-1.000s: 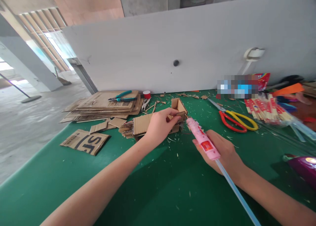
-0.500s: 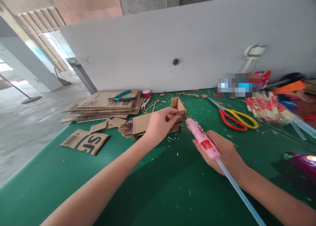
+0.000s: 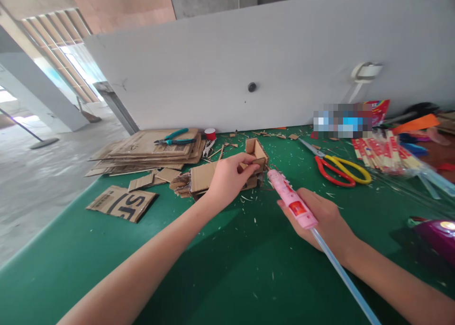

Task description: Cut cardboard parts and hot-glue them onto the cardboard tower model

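A cardboard model lies on the green tabletop, with a small open box-like part standing at its right end. My left hand is closed, thumb and fingers pinching the edge of that box-like part. In my right hand is a pink hot glue gun, gripped by its handle. Its nozzle points at the right end of the cardboard model, very near or touching it; I cannot tell which. A long clear glue stick sticks out of the gun's back toward me.
Left are stacked cardboard sheets with teal-handled pliers on top, and a loose printed cardboard piece. Right lie scissors, a bag of red-and-white packets and a purple object. A white panel stands behind.
Both hands, the glue gun and the cardboard model keep almost the same places. Only the camera view has shifted very slightly.
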`<state>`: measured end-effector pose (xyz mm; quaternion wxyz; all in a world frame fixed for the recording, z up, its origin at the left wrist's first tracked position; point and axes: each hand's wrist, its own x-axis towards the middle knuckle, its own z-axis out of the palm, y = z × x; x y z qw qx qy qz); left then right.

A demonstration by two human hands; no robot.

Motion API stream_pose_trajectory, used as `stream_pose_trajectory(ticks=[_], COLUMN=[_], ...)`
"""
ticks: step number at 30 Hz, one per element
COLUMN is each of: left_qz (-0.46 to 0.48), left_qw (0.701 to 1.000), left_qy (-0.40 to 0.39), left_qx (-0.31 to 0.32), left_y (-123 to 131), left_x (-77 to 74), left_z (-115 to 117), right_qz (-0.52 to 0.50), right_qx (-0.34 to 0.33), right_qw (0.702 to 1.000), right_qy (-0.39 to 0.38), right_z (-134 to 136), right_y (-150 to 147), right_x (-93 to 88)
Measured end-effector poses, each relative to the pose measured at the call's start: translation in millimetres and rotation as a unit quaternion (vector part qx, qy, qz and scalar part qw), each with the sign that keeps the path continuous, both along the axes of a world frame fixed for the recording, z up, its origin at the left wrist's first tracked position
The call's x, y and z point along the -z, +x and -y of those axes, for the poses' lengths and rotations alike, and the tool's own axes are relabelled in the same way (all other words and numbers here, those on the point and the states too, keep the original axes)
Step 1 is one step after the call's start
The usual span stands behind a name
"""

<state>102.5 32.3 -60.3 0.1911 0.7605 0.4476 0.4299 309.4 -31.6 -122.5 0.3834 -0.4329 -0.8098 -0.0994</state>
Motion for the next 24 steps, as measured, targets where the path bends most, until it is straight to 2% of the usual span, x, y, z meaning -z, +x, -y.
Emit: stream_pose_trajectory(ticks=[12, 24], left_qz=[0.012, 0.012], left_qw=[1.000, 1.000], left_qy=[-0.005, -0.006], left_qx=[-0.005, -0.001], left_y=[1.2, 0.9], left_x=[0.9, 0.1], left_z=[-2.2, -0.9], right_qz=[0.037, 0.008], right_qx=[-0.009, 0.007], right_qw=[0.999, 1.000], right_qy=[-0.027, 0.012], right_z=[-2.2, 0.9], right_y=[3.2, -3.2], right_x=[6.7, -2.0])
